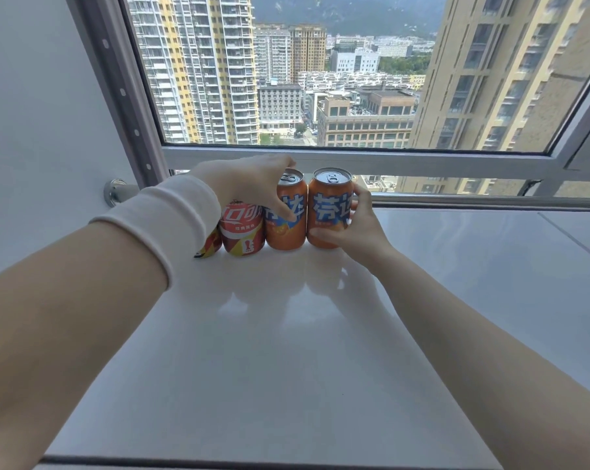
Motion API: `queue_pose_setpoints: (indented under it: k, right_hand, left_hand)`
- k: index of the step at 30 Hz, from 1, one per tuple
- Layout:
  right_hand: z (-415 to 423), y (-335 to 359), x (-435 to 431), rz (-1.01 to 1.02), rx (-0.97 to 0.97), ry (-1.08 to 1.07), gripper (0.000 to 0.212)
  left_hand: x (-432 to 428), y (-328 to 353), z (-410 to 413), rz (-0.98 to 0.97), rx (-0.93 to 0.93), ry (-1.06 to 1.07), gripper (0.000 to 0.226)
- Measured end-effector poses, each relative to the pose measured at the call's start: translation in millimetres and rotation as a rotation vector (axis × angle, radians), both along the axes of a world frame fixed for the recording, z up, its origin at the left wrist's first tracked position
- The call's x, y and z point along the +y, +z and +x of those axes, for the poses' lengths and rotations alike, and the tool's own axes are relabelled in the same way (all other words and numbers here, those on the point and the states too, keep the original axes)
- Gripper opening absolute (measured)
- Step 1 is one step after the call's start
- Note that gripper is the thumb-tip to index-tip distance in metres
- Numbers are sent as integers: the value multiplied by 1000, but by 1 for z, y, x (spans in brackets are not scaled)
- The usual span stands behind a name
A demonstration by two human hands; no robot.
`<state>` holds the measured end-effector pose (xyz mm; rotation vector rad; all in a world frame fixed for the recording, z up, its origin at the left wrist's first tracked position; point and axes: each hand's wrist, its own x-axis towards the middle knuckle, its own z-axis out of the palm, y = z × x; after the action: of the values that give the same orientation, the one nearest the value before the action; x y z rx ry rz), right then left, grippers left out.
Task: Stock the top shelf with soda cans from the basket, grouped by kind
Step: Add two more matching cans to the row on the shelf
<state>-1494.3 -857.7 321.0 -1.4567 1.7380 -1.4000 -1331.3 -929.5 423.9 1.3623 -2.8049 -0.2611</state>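
Fingers of the left hand curled round the left orange can at the shelf's back edge; the right hand's clasped the right orange can touching it.

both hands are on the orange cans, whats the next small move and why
Probably loosen both grips and draw back. The left hand holds one orange metal soda can, the right hand the other orange can; both stand upright, side by side on the glossy white shelf, right beside the red cola can, so the kinds already look grouped.
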Motion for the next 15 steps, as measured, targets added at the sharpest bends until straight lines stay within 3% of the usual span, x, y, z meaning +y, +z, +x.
queue_pose_setpoints:
  k: [3,7,15]
  right_hand:
    - [1,3,10,24,-7,-14,103]
    - [3,3,29,54,19,-81,107]
    - [5,7,86,17,164,-164,97]
  left_hand:
    - [10,2,1,-79,26,-44,101]
    - [29,1,2,-174,133,-71,86]
    - [82,-13,3,-285,388,-57,61]
